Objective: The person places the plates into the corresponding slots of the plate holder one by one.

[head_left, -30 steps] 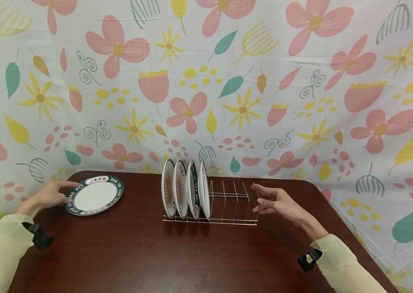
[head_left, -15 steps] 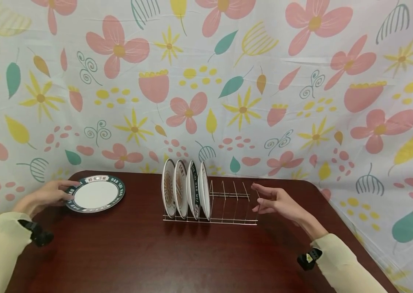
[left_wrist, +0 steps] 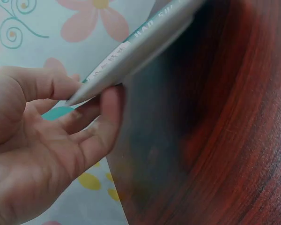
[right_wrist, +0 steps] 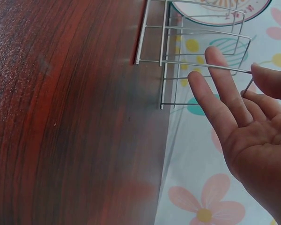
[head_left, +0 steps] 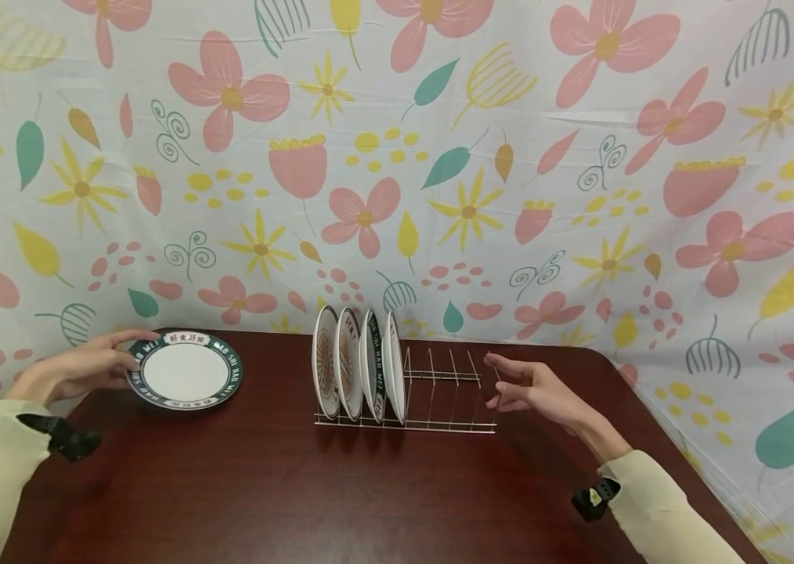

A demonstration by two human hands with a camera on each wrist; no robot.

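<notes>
On the left in the head view, my left hand (head_left: 90,366) grips the near-left rim of a white plate (head_left: 189,373) with a dark green lettered border. The left wrist view shows this plate edge-on, its rim between thumb and curled fingers, tilted with its underside off the tabletop. A metal wire dish rack (head_left: 439,428) stands mid-table. My right hand (head_left: 538,395) pinches the wire at its right end; in the right wrist view the thumb (right_wrist: 271,84) lies against the wire's top corner, with two fingers extended beside it.
Several plates stand upright in the rack's left half, among them a brown-patterned plate (head_left: 325,364) and a white plate (head_left: 393,376) at the right of the row. The dark red-brown table (head_left: 341,493) meets a flower-printed cloth (head_left: 397,157) behind.
The left hand has taken the plate's rim and raised it slightly, turning the plate a little so its lettering has shifted. The right hand and rack have stayed still.
</notes>
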